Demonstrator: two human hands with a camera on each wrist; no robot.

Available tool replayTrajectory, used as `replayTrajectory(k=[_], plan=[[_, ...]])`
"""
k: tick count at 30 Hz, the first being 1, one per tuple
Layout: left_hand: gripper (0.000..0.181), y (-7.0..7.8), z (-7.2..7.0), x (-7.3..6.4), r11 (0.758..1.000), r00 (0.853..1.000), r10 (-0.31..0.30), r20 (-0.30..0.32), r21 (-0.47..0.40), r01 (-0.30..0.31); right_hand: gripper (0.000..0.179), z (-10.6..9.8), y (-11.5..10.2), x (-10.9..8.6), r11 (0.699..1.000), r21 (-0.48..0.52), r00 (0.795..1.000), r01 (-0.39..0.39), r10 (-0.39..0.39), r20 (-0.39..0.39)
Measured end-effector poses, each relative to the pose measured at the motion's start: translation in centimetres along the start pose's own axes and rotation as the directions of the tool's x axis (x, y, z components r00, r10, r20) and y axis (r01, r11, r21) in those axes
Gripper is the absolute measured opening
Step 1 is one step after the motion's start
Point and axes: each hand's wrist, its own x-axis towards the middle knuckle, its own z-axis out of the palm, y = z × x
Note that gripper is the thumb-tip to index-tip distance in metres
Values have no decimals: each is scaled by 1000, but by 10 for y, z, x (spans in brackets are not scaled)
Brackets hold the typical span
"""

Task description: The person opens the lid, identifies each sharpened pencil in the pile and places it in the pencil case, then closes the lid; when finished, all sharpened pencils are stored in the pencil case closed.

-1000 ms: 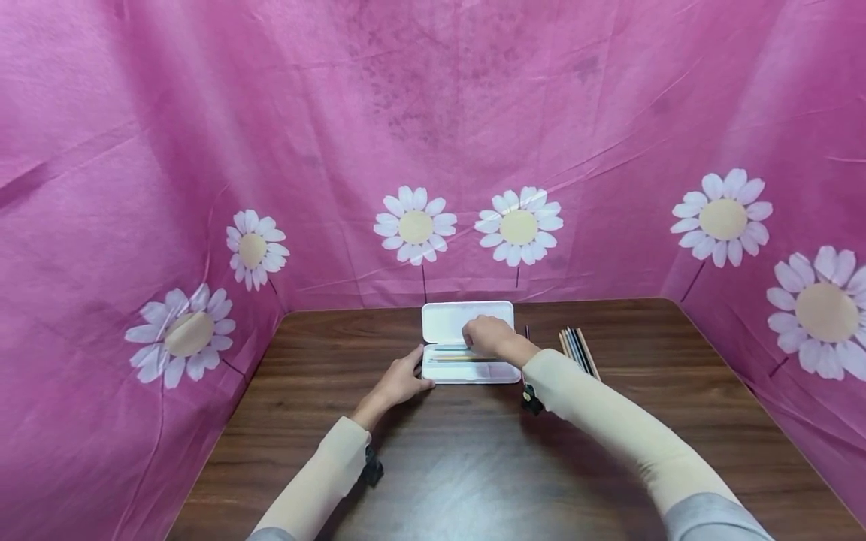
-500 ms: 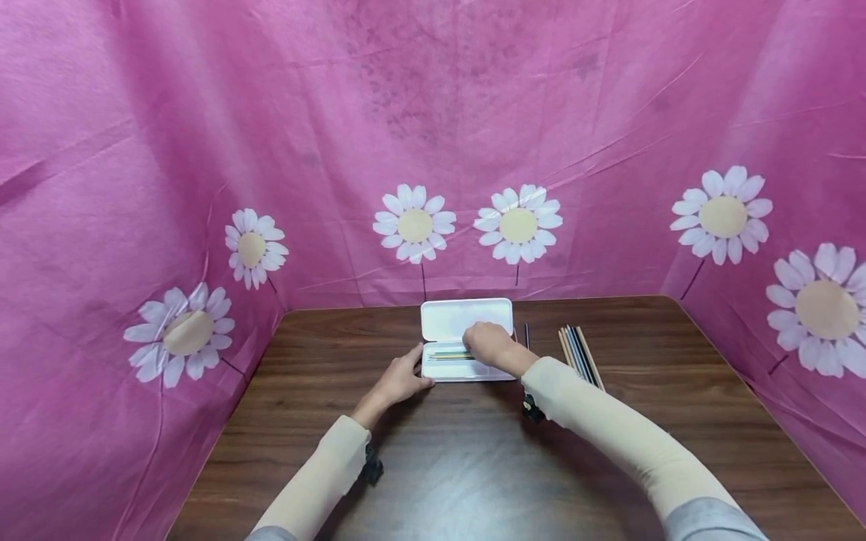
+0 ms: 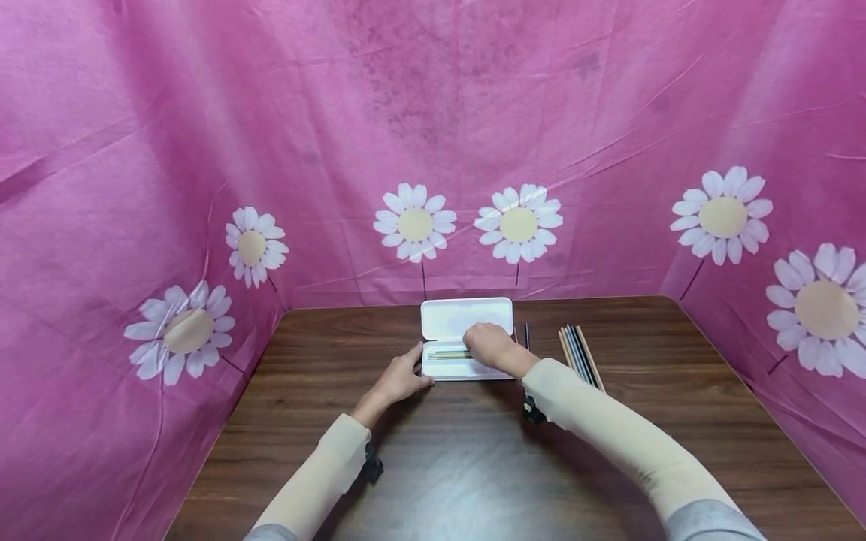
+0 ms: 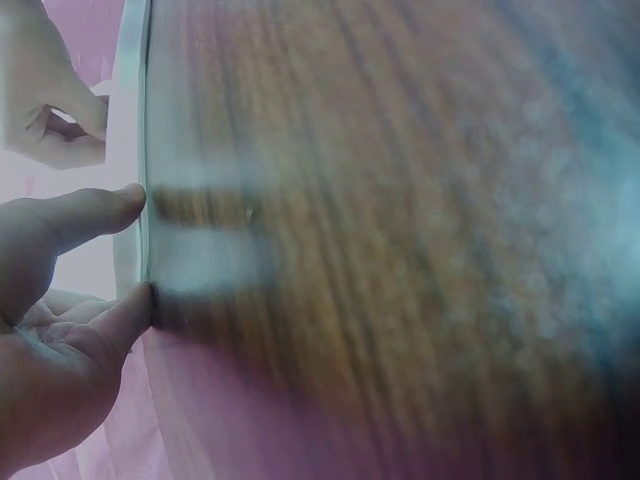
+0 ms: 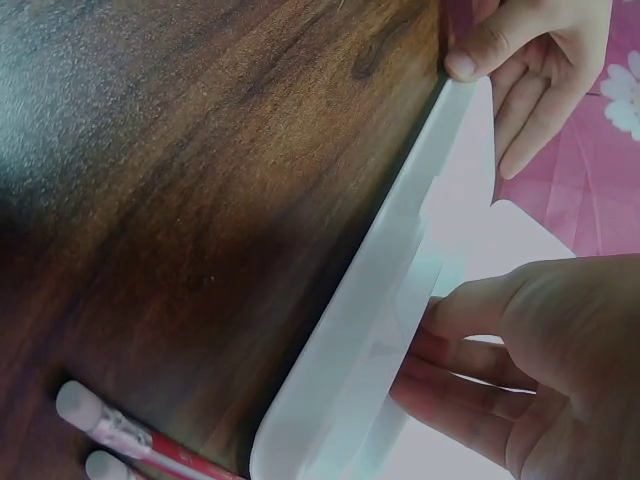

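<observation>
An open white pencil case (image 3: 453,371) stands on the table with its lid (image 3: 467,319) tipped back. Several thin pencils (image 3: 449,355) lie lengthwise in its tray. At the case's left end my left hand (image 3: 401,379) grips the front corner, thumb in front and fingers along the side, as the right wrist view (image 5: 540,75) also shows. My right hand (image 3: 492,349) reaches into the right half of the tray, its fingers curled down around the pencils' right ends. In the right wrist view the tray's front wall (image 5: 350,300) hides those fingertips.
A bundle of pencils (image 3: 580,357) lies to the right of the case, beyond my right forearm. Between them is a dark pencil (image 3: 527,335). White-eraser ends of a red pencil (image 5: 125,437) and another show beside the case. Pink flowered cloth (image 3: 467,150) surrounds the table.
My right hand has lowered slightly in the tray, and the pencils there now lie closer together, no longer showing past the hand's right side. My left hand has stayed at the corner.
</observation>
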Motion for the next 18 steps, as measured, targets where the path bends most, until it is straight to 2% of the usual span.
replayTrajectory(k=[6, 9, 14, 18], plan=[[89, 0, -1, 0, 1000, 1000, -4, 0, -13, 4, 22, -6, 2, -3, 999, 39, 1000, -13, 14, -20], [90, 0, 0, -1, 1000, 1000, -9, 7, -4, 10, 25, -13, 4, -10, 997, 70, 998, -25, 29, -62], [90, -1, 0, -1, 1000, 1000, -16, 12, -7, 16, 24, -23, 14, -26, 993, 105, 987, -54, 69, -145], [90, -1, -1, 0, 1000, 1000, -11, 9, -5, 11, 19, -29, 28, -43, 984, 134, 975, -117, 140, -174]])
